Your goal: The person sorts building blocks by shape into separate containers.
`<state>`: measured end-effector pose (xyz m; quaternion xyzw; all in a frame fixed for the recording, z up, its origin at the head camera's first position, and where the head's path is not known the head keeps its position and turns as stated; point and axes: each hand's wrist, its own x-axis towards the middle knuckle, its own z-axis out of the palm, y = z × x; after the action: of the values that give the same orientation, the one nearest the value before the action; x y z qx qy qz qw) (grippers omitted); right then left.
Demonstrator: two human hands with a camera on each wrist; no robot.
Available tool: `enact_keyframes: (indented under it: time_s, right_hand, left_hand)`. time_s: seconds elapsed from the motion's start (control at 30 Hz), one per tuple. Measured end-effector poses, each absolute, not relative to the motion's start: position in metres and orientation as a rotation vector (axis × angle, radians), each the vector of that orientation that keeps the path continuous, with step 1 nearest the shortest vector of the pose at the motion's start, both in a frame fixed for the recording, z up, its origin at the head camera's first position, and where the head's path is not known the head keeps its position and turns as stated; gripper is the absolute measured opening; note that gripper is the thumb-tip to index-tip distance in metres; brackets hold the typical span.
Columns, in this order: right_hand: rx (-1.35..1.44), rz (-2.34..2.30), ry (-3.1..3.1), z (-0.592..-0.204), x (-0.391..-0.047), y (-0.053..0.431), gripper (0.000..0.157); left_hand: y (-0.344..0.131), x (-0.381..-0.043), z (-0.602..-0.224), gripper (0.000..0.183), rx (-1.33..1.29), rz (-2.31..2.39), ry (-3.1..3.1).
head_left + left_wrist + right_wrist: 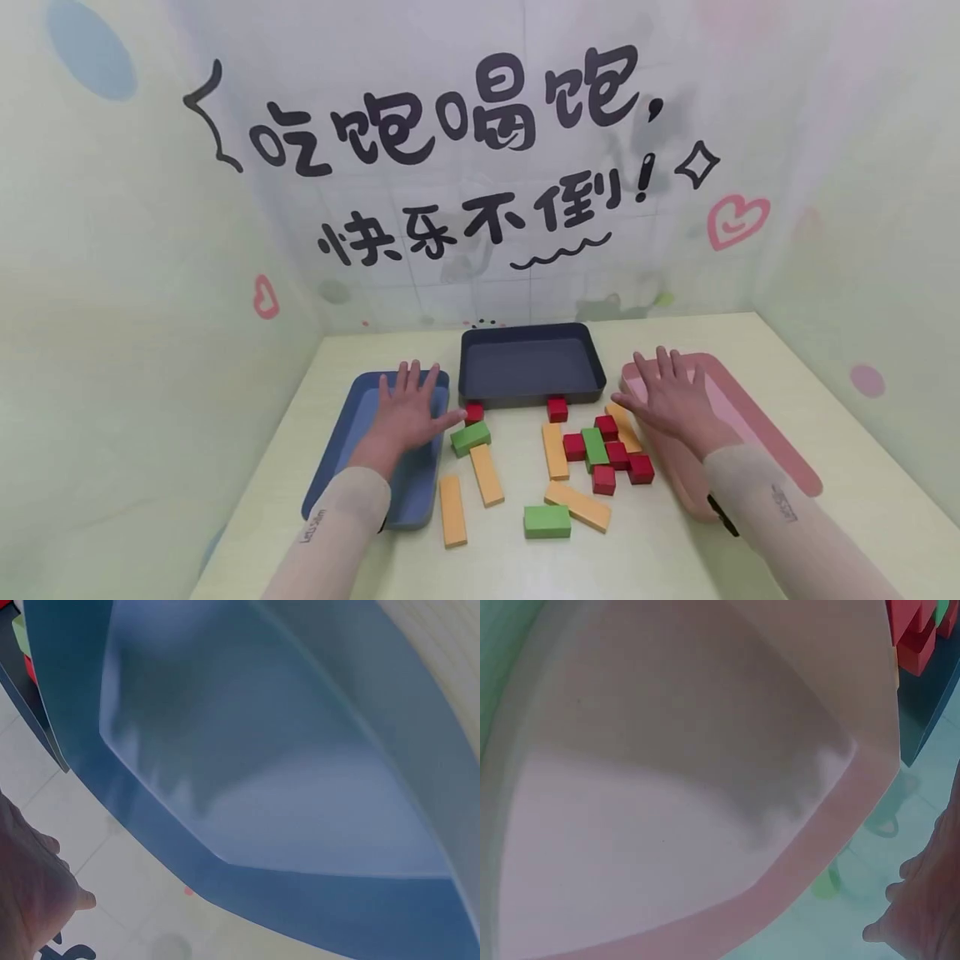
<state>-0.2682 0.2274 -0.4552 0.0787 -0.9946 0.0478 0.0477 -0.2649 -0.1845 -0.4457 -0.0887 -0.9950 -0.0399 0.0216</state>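
Observation:
My left hand [406,417] is held over the blue tray [330,475] with its fingers spread, and it holds nothing. Over the pink tray [787,467] my right hand [677,402] is spread in the same way, with nothing in its grasp. Between the trays lie several red cubes [641,469], several orange planks [453,511] and a few green blocks [547,522]. A green block [596,447] sits among red cubes at the right. In the wrist views, the blue tray's inside [300,810] and the pink tray's inside [630,847] hold only hand shadows.
A dark navy tray [531,367] stands at the back middle, with two red cubes [557,409] close to its front wall. The pale tabletop [495,567] is bounded by a lettered back wall [450,292] and side walls.

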Motion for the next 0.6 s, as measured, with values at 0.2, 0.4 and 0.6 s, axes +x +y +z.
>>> enact_keyframes:
  time_s: [0.2,0.4,0.6]
  right_hand:
    - [0.244,0.134,-3.016,-0.453,-0.268,0.223,0.096]
    - [0.269,0.140,-2.987,-0.446,-0.269,0.216,0.093]
    - [0.325,0.112,-2.945,-0.441,-0.268,0.209,0.090]
  left_hand:
    - [-0.191,-0.262,-0.443,0.097,-0.276,-0.160,-3.081]
    - [-0.199,-0.262,-0.441,0.097,-0.262,-0.201,-3.058]
    - [-0.208,-0.261,-0.444,0.098,-0.269,-0.180,-3.048]
